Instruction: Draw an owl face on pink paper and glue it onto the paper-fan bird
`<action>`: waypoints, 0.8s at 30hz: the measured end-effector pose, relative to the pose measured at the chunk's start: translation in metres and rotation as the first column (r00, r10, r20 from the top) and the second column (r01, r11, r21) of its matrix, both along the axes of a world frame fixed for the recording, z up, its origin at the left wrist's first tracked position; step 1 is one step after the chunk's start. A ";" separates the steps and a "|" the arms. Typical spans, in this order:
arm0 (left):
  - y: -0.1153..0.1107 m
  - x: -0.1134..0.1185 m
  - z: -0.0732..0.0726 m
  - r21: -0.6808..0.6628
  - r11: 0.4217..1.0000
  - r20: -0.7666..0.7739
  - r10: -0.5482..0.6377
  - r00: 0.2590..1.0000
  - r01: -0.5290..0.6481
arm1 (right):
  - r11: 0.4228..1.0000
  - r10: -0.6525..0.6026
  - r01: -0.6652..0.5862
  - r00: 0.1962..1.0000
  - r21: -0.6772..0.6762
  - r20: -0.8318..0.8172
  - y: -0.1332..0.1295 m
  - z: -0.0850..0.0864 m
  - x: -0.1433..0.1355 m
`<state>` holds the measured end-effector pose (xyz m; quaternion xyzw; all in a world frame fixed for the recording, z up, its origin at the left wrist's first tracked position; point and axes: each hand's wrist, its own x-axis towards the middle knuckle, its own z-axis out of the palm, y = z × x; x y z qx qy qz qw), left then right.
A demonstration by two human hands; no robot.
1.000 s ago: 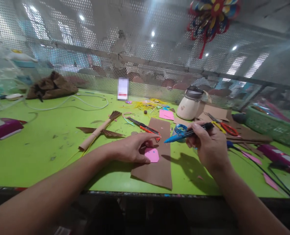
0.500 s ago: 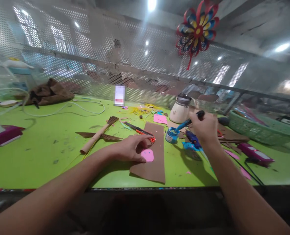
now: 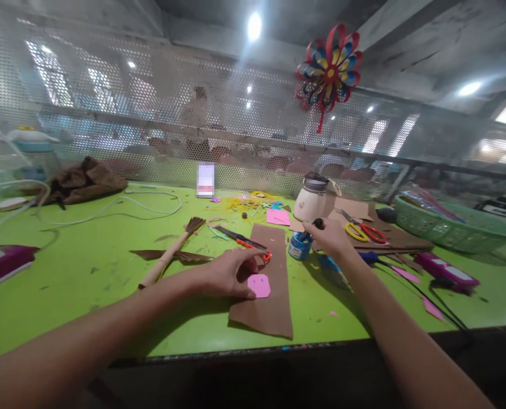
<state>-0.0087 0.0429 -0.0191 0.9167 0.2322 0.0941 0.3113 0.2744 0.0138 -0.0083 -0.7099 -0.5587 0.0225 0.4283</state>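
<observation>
My left hand (image 3: 231,272) grips the left edge of a small pink paper piece (image 3: 260,286) with clipped corners and two blue dots. Under it lies a brown cardboard strip (image 3: 274,318). Orange-handled scissors (image 3: 253,245) lie just beyond these fingers, across the strip's edge. My right hand (image 3: 332,238) is closed around a dark pen-like stick (image 3: 318,224), whose lower end is down at the mouth of a small blue-labelled jar (image 3: 299,247). Whether that stick is a brush or a marker I cannot make out.
A rolled-paper broom shape (image 3: 171,253) lies left. Behind are yellow scraps (image 3: 253,201), a pink sheet (image 3: 277,217), and a cream jug (image 3: 310,201). To the right are yellow-and-red scissors (image 3: 364,232), a green basket (image 3: 453,224), a purple box (image 3: 447,270) and black cords (image 3: 432,295).
My right hand has moved left and lower, bringing the stick more upright over the jar. Scissors behind it are now uncovered. The left hand keeps its place on the pink paper; the view has tilted up.
</observation>
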 end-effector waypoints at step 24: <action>-0.012 -0.002 -0.002 0.003 0.998 0.044 0.058 0.997 -0.058 | 0.941 0.004 0.056 0.984 0.334 -0.178 -0.035 0.007 -0.021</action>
